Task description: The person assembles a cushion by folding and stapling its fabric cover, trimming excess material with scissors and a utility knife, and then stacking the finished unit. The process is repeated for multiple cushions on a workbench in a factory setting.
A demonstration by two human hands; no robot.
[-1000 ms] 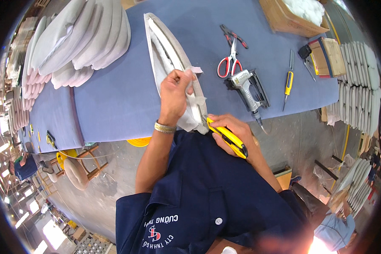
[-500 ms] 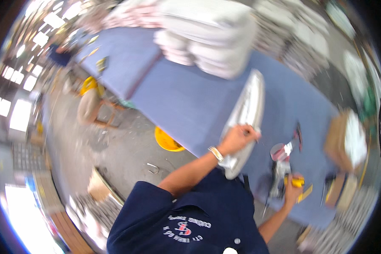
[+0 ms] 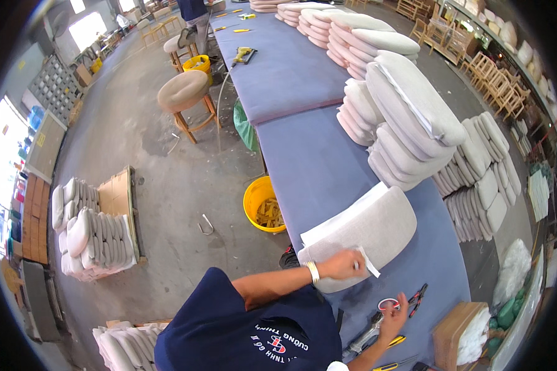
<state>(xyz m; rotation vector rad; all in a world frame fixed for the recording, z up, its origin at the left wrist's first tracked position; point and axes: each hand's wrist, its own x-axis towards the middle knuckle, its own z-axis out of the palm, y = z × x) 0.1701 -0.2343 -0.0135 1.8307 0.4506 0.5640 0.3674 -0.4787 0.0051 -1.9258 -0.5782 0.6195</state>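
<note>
A beige padded cushion lies on the blue-grey padded table, with white lining showing along its far left edge. My left hand rests over the cushion's near end, fingers curled together; what they pinch, if anything, is too small to make out. A short white strip lies right beside those fingertips. My right hand hovers with its fingers apart, holding nothing, near a ring-shaped roll. Under and beside it are a grey metal staple gun and a yellow-handled cutter.
Red-and-black pliers lie farther right, near a cardboard box of white stuffing. Stacked cushions stand on the table's far right side. A yellow bucket sits on the floor by the left edge; a round stool stands beyond.
The cushion has turned from mostly its white side to its beige face. My right hand has let go of the yellow tool and moved toward the roll. The view has swung too.
</note>
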